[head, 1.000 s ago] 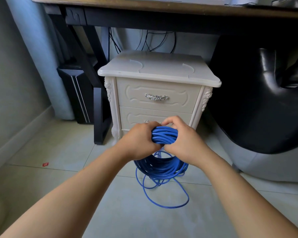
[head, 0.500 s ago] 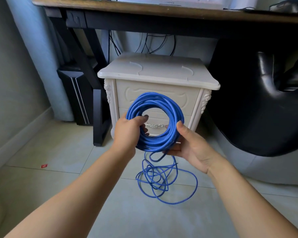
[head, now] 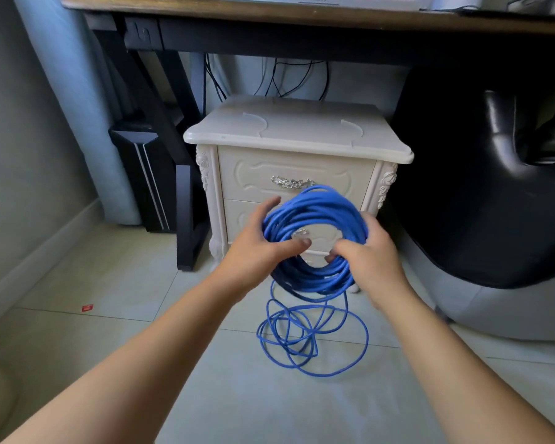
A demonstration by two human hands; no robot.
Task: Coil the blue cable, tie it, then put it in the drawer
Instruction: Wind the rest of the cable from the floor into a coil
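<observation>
The blue cable (head: 314, 213) is wound into a thick ring held upright in front of the white nightstand (head: 297, 129). My left hand (head: 260, 248) grips the ring's left side with the thumb through the middle. My right hand (head: 370, 254) grips its lower right side. Loose loops of the same cable hang down and lie tangled on the tiled floor below. Both drawers of the nightstand are closed; the top drawer (head: 257, 174) has a silver handle (head: 290, 182), and the lower one is mostly hidden behind the coil.
A wooden desk (head: 302, 14) with black legs spans above the nightstand. A black computer tower (head: 145, 174) stands to the left, a black chair (head: 481, 187) to the right. Dark wires hang behind the nightstand. A small red scrap (head: 87, 307) lies on the floor.
A second ago both hands squeezed the bundle low down. They then raised it and opened it into a ring; now the ring sits slightly further right and my right hand has closed on it.
</observation>
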